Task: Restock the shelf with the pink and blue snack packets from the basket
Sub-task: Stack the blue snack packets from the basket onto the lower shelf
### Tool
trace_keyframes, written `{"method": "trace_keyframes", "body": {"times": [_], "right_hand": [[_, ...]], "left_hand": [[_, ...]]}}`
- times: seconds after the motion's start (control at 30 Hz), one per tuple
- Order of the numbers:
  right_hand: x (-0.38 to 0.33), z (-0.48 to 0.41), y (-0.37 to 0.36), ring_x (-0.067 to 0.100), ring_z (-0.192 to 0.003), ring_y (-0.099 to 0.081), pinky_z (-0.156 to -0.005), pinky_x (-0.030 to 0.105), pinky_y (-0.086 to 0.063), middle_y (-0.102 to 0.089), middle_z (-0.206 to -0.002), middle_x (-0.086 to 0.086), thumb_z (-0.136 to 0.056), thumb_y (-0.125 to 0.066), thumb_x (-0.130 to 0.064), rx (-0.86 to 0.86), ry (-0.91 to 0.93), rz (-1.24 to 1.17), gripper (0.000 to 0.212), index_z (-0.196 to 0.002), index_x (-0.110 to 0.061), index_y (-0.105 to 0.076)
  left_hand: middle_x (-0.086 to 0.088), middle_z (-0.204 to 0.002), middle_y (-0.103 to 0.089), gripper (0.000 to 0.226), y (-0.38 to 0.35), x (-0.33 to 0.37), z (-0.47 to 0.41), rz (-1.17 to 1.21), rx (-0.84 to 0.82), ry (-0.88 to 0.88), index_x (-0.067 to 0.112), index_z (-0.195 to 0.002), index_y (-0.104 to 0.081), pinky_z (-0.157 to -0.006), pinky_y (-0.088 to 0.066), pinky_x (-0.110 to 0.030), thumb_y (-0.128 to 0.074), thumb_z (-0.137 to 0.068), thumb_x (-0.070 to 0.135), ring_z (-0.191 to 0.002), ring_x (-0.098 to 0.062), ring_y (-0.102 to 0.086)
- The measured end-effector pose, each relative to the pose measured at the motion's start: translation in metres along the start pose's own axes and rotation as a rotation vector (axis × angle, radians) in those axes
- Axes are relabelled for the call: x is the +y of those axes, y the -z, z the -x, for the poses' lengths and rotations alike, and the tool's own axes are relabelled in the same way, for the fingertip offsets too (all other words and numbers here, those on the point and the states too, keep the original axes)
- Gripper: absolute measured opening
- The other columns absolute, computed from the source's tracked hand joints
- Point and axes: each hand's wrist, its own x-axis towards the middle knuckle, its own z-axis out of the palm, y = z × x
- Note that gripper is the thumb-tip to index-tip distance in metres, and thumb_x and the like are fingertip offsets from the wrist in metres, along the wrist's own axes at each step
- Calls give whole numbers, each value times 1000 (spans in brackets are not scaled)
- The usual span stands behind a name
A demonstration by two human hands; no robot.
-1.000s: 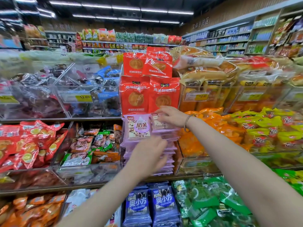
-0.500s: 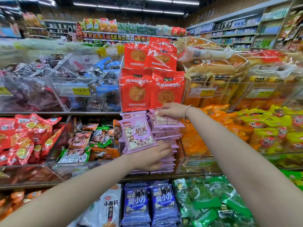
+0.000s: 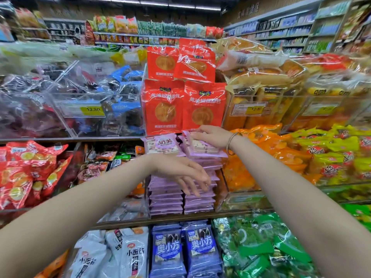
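Observation:
Two stacks of pink snack packets point(image 3: 166, 199) fill a clear bin on the middle shelf. The left stack's top packet point(image 3: 161, 146) lies flat with its label up. My right hand point(image 3: 212, 136) rests on the top packet of the right stack point(image 3: 202, 149), fingers curved over its far edge. In front of the stacks hovers my left hand point(image 3: 184, 173), fingers loose and spread, holding nothing. Blue snack packets point(image 3: 185, 249) stand in two rows on the shelf below. The basket is out of view.
Red bread packets point(image 3: 182, 105) stand on the shelf right above the pink stacks. Orange packets point(image 3: 259, 155) fill the bin to the right, mixed snacks point(image 3: 104, 163) the bin to the left. White noodle bags point(image 3: 124, 255) and green packets point(image 3: 259, 247) flank the blue ones.
My left hand has let go of the pink packet, which now lies on top of the left stack, and has drawn back and down. My right hand stays on the right stack.

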Motion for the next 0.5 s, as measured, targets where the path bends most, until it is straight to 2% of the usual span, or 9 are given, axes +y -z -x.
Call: {"method": "trace_keyframes", "body": {"times": [0.07, 0.1, 0.17, 0.2, 0.23, 0.3, 0.33, 0.43, 0.5], "right_hand": [[2, -1, -1, 14, -93, -45, -75, 27, -33, -45, -104, -7, -85, -39, -68, 6, 2, -6, 67, -126, -16, -50], [3, -1, -1, 13, -91, -45, -72, 27, -33, -45, -103, -7, -85, -40, -67, 12, 2, -13, 66, -125, -15, -50], [4, -1, -2, 10, -83, -45, -63, 25, -33, -47, -94, -11, -86, -40, -66, 24, 1, -17, 61, -120, -16, -52], [5, -2, -2, 10, -81, -46, -60, 24, -33, -47, -90, -13, -86, -40, -65, 27, -1, -15, 58, -117, -17, -52], [5, -3, -3, 12, -83, -46, -61, 24, -34, -48, -91, -13, -86, -40, -64, 26, -1, -13, 57, -117, -18, -52], [3, -3, -4, 15, -94, -46, -73, 27, -36, -51, -109, -7, -86, -39, -66, 16, 7, 4, 65, -126, -16, -49], [1, -3, -3, 15, -99, -46, -78, 28, -36, -51, -119, -3, -85, -39, -67, 12, 9, 18, 70, -130, -15, -47], [-1, -3, -3, 20, -110, -48, -86, 31, -37, -47, -136, 5, -83, -38, -70, 6, -1, 46, 77, -135, -13, -43], [-2, -2, -3, 19, -106, -48, -83, 30, -37, -47, -136, 6, -83, -39, -70, 6, -5, 41, 77, -134, -14, -44]], "left_hand": [[-8, -119, -65, 24, 4, 8, 13, 33, -26, -90, 11, -118, -58, -85, -55, -32, -51, -98, 22, -103, -25, -66], [-1, -109, -69, 21, 0, 11, 19, -26, 78, -210, 13, -112, -61, -77, -56, -27, -56, -95, 23, -96, -20, -68], [15, -101, -64, 28, -9, 5, 27, -451, 539, -478, 21, -109, -62, -76, -52, -20, -61, -89, 40, -92, -5, -63], [16, -115, -58, 48, -12, -4, 28, -785, 780, -479, 23, -121, -56, -88, -50, -26, -59, -84, 53, -106, -6, -57], [7, -136, -47, 77, -15, -12, 27, -1064, 930, -291, 21, -138, -40, -105, -40, -38, -55, -78, 67, -126, -15, -44], [-9, -159, -9, 116, -18, -27, 22, -1189, 918, 206, 13, -151, -3, -117, -10, -52, -47, -69, 82, -146, -27, -10], [-12, -160, 0, 121, -16, -33, 18, -1145, 895, 306, 10, -151, 4, -117, -4, -53, -46, -69, 84, -147, -29, -3], [-12, -160, -6, 117, -4, -36, 8, -1131, 905, 235, 9, -151, -1, -117, -7, -52, -48, -72, 80, -146, -30, -7], [-11, -159, -10, 115, 3, -35, 7, -1163, 863, 183, 9, -151, -6, -117, -7, -52, -48, -71, 81, -146, -28, -10]]}}
